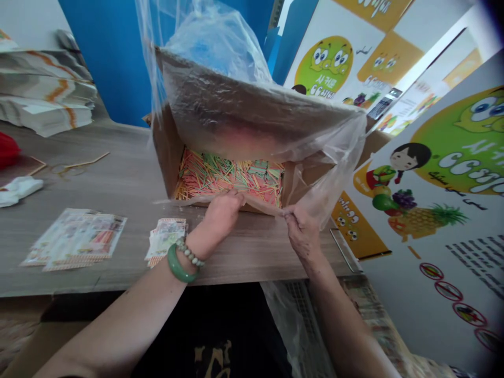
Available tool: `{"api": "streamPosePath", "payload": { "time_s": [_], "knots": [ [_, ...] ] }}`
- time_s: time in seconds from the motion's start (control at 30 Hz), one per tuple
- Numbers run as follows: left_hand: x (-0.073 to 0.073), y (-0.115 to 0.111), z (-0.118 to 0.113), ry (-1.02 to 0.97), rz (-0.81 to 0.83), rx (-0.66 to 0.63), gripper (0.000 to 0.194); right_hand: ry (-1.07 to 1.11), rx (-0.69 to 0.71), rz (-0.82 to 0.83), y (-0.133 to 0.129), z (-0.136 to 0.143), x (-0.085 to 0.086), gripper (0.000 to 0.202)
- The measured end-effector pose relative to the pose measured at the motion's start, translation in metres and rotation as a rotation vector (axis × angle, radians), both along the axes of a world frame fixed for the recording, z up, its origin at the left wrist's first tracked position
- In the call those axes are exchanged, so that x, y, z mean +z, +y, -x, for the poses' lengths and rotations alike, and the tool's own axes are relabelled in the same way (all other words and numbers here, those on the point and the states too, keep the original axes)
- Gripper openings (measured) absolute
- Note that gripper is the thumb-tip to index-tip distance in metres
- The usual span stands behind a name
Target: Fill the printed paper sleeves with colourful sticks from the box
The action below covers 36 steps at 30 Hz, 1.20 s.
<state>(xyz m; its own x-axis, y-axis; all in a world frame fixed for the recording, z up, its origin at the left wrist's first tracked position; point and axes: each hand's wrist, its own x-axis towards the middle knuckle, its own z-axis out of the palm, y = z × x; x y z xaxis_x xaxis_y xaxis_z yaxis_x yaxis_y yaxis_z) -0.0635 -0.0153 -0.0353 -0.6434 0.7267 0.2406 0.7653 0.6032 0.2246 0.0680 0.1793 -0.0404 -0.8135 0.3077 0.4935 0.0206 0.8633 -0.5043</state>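
An open cardboard box [167, 152] lined with a clear plastic bag [338, 157] stands on the table. Many thin pink, green and yellow sticks [228, 176] lie inside it. My left hand [224, 212], with a green bangle and beads at the wrist, pinches the bag's edge at the box's near rim. Further right, at the near right corner, my right hand [303, 231] grips the same plastic edge. A small pile of printed packets [169, 236] lies just left of my left wrist, and a larger spread of packets [81, 239] is farther left.
Stacked paper bundles [43, 89] stand at the back left of the table [129, 184]. A red item [8, 149] and a crumpled white piece [19, 190] are at the left edge. Large printed cartons [433, 184] rise on the right, beside the box.
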Motion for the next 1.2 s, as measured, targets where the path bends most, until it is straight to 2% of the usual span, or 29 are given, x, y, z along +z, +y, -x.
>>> {"api": "streamPosePath", "payload": {
  "time_s": [0.1, 0.2, 0.3, 0.37, 0.43, 0.53, 0.6, 0.67, 0.8, 0.87, 0.97, 1.03, 1.1, 1.17, 1.2],
  "knots": [
    [-0.011, -0.008, -0.009, -0.001, -0.011, -0.016, 0.035, -0.078, 0.065, -0.026, 0.001, -0.016, -0.006, 0.019],
    [-0.029, -0.017, -0.021, -0.005, -0.064, -0.013, 0.037, -0.278, 0.173, -0.232, 0.001, -0.030, -0.017, 0.016],
    [-0.033, -0.020, -0.023, -0.011, -0.083, 0.007, 0.036, -0.494, 0.089, -0.535, 0.000, -0.023, -0.022, 0.028],
    [-0.027, -0.018, -0.018, -0.009, -0.084, 0.000, 0.035, -0.629, -0.030, -0.617, 0.001, -0.006, -0.017, 0.025],
    [-0.016, -0.015, -0.009, -0.002, -0.095, 0.008, 0.035, -0.692, -0.122, -0.616, 0.004, 0.014, -0.005, 0.022],
    [-0.002, -0.010, 0.000, 0.017, -0.098, 0.097, 0.034, -0.512, -0.255, -0.600, 0.010, 0.035, 0.018, 0.024],
    [0.001, -0.010, -0.001, 0.008, -0.057, 0.119, 0.033, -0.461, -0.262, -0.587, 0.012, 0.037, 0.024, 0.024],
    [-0.003, -0.013, -0.010, -0.041, 0.015, 0.059, 0.032, -0.555, -0.220, -0.572, 0.013, 0.032, 0.022, 0.023],
    [-0.020, -0.023, -0.035, -0.127, 0.171, -0.080, 0.033, -0.808, -0.174, -0.581, 0.015, 0.005, 0.007, 0.020],
    [-0.028, -0.027, -0.042, -0.121, 0.192, -0.113, 0.033, -0.891, -0.122, -0.568, 0.016, -0.009, 0.007, 0.017],
    [-0.040, -0.031, -0.043, -0.107, 0.151, -0.137, 0.031, -0.833, 0.085, -0.418, 0.010, -0.018, 0.019, 0.025],
    [-0.045, -0.033, -0.041, -0.100, 0.127, -0.144, 0.030, -0.728, 0.183, -0.287, 0.003, -0.011, 0.025, 0.022],
    [-0.048, -0.033, -0.040, -0.089, 0.116, -0.142, 0.031, -0.687, 0.086, -0.263, -0.003, 0.008, 0.022, 0.025],
    [-0.048, -0.034, -0.040, -0.082, 0.108, -0.126, 0.031, -0.704, -0.165, -0.367, -0.006, 0.036, 0.009, 0.026],
    [-0.047, -0.034, -0.040, -0.085, 0.107, -0.117, 0.031, -0.711, -0.202, -0.387, -0.005, 0.050, 0.001, 0.023]
  ]
}}
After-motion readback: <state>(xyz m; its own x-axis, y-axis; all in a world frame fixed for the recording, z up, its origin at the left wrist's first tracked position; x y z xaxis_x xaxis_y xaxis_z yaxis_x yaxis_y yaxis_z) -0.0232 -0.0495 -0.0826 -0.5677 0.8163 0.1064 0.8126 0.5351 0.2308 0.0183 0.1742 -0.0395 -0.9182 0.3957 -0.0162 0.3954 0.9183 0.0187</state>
